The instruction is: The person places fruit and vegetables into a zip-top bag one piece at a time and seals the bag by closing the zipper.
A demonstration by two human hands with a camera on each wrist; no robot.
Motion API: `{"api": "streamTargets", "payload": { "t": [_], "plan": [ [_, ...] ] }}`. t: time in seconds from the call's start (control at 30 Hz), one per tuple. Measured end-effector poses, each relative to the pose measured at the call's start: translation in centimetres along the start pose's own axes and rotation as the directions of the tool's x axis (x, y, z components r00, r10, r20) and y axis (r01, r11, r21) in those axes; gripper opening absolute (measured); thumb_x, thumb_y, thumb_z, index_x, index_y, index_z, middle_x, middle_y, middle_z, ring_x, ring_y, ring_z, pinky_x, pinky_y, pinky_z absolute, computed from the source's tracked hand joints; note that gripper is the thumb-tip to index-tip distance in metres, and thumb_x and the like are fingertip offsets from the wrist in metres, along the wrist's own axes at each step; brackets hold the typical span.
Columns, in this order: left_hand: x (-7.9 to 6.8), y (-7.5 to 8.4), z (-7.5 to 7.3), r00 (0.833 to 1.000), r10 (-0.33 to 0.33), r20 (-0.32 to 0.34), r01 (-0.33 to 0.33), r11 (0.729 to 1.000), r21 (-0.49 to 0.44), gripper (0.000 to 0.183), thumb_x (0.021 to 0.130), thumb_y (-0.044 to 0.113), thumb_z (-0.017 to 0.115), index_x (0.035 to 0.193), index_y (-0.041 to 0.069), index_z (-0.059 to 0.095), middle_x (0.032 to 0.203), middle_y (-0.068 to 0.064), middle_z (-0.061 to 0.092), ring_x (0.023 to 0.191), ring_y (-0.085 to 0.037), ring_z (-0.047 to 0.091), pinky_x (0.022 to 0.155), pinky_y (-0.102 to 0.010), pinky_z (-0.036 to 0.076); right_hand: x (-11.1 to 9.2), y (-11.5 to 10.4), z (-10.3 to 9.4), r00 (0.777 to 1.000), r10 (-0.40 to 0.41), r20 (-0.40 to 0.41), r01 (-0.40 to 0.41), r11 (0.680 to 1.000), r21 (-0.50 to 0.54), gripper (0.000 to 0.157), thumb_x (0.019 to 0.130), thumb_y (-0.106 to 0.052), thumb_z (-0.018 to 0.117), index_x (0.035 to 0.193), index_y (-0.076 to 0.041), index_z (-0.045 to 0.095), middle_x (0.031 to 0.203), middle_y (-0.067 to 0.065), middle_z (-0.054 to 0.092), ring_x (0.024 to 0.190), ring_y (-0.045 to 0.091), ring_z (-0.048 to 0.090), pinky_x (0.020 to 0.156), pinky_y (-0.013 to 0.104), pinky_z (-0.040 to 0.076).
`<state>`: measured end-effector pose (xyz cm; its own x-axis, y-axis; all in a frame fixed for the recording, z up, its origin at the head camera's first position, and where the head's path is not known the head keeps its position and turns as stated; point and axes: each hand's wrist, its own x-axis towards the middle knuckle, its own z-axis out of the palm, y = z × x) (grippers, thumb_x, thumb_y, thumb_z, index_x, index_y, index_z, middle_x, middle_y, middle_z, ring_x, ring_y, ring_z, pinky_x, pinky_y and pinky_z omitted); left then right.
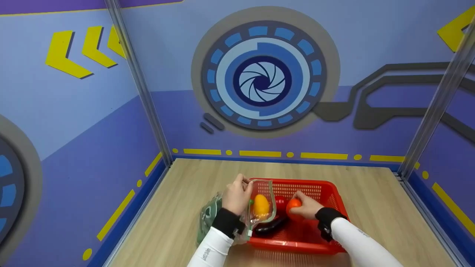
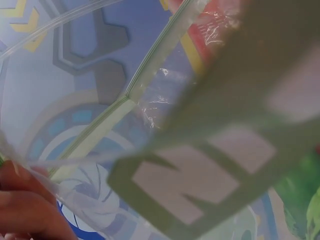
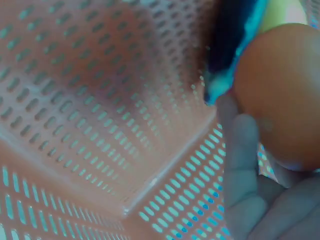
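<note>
A pale wood-grain tabletop (image 1: 374, 207) carries everything. On it sits a red perforated plastic basket (image 1: 289, 245), whose low walls probably keep round things from rolling off. Taking the basket's centre as the clock's hub, a clear zip bag with green printing (image 1: 209, 217) lies at nine o'clock, its mouth leaning over the rim. At ten o'clock the left hand (image 1: 236, 194) pinches the bag's edge, likely so the limp film stays parted. The right hand (image 1: 310, 207), at two o'clock, has thumb and fingers curled around a smooth orange ball-shaped piece (image 1: 292, 205), held just inside the basket near twelve, perhaps cupped low because it is round and slick. A glossy black eggplant (image 1: 269, 227) lies at eight o'clock. A plump yellow piece (image 1: 261, 205) shows through the film at ten; whether it is inside the bag I cannot tell. A shiny red round piece (image 1: 280, 202) rests at eleven.
</note>
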<state>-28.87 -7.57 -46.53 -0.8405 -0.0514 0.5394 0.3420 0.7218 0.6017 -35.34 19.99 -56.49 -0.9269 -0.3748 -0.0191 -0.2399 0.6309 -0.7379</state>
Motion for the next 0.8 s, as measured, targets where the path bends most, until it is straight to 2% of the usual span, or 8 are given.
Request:
{"api": "streamTargets", "payload": {
  "t": [0.1,0.2,0.33,0.43,0.5,0.6,0.7,0.8],
  "plan": [
    [0.0,0.0,0.0,1.000,-0.008,0.004,0.008,1.000,-0.002,0.012,0.095,0.015,0.072,0.092,0.008,0.063,0.065,-0.003,0.066,0.049,-0.005,0.046,0.047,-0.021,0.037,0.3,-0.5,-0.4,0.992,0.051,-0.115,-0.043,0.996,0.074,0.034,0.085,-0.017,0.068,0.113,-0.006,0.053,0.101,0.015,0.064,0.081,0.023,0.060,0.067,0.035,0.050],
    [0.0,0.0,0.1,1.000,0.000,-0.001,0.000,1.000,0.003,0.012,0.095,0.015,0.073,0.092,0.008,0.064,0.065,-0.003,0.066,0.049,-0.006,0.049,0.047,-0.021,0.038,0.6,-1.4,-0.6,0.969,0.098,-0.225,-0.061,0.984,0.166,0.030,0.091,-0.016,0.065,0.118,-0.006,0.057,0.111,0.020,0.064,0.089,0.027,0.063,0.070,0.038,0.054],
    [0.0,-0.1,0.1,1.000,0.013,-0.012,-0.012,1.000,0.010,0.012,0.095,0.014,0.073,0.091,0.008,0.064,0.065,-0.003,0.067,0.050,-0.008,0.053,0.048,-0.022,0.040,0.9,-3.3,-1.2,0.951,0.124,-0.283,-0.033,0.951,0.308,0.030,0.097,-0.016,0.061,0.125,-0.004,0.058,0.127,0.027,0.059,0.101,0.034,0.065,0.072,0.044,0.060],
    [0.0,-0.1,0.1,1.000,0.014,-0.015,-0.014,1.000,0.009,0.012,0.095,0.014,0.073,0.091,0.008,0.064,0.065,-0.003,0.066,0.050,-0.007,0.052,0.048,-0.022,0.039,0.9,-5.1,-1.6,0.949,0.118,-0.293,0.002,0.925,0.379,0.031,0.101,-0.017,0.059,0.129,-0.004,0.056,0.131,0.028,0.055,0.101,0.035,0.065,0.073,0.043,0.061],
    [0.0,-0.1,0.1,1.000,0.014,-0.016,-0.014,1.000,0.009,0.012,0.094,0.014,0.073,0.091,0.008,0.064,0.065,-0.004,0.066,0.049,-0.008,0.052,0.048,-0.022,0.039,0.9,-6.5,-1.6,0.945,0.096,-0.312,0.034,0.921,0.387,0.030,0.101,-0.019,0.060,0.128,-0.006,0.057,0.130,0.027,0.056,0.098,0.033,0.065,0.071,0.040,0.059],
    [0.1,0.0,0.1,1.000,0.010,-0.014,-0.010,1.000,0.005,0.012,0.094,0.014,0.073,0.091,0.008,0.064,0.066,-0.004,0.067,0.050,-0.008,0.052,0.049,-0.022,0.040,0.5,-8.5,-1.3,0.954,0.030,-0.298,0.096,0.912,0.399,0.031,0.101,-0.021,0.063,0.128,-0.007,0.058,0.127,0.027,0.057,0.093,0.032,0.066,0.065,0.040,0.060],
    [0.2,0.0,0.0,1.000,0.006,-0.007,-0.006,1.000,-0.003,0.012,0.095,0.015,0.073,0.092,0.008,0.064,0.067,-0.004,0.068,0.051,-0.009,0.053,0.049,-0.022,0.041,0.1,-10.2,-0.4,0.963,-0.062,-0.261,0.150,0.930,0.334,0.032,0.099,-0.024,0.066,0.128,-0.009,0.060,0.122,0.026,0.061,0.087,0.029,0.067,0.059,0.039,0.059],
    [0.2,0.1,0.0,1.000,0.020,-0.008,-0.020,1.000,0.003,0.012,0.094,0.015,0.073,0.091,0.008,0.064,0.068,-0.005,0.068,0.052,-0.012,0.057,0.050,-0.024,0.044,0.0,-11.5,0.9,0.963,-0.199,-0.183,0.235,0.951,0.202,0.033,0.100,-0.026,0.066,0.128,-0.012,0.059,0.116,0.022,0.067,0.083,0.023,0.066,0.061,0.035,0.057]
  ]
}}
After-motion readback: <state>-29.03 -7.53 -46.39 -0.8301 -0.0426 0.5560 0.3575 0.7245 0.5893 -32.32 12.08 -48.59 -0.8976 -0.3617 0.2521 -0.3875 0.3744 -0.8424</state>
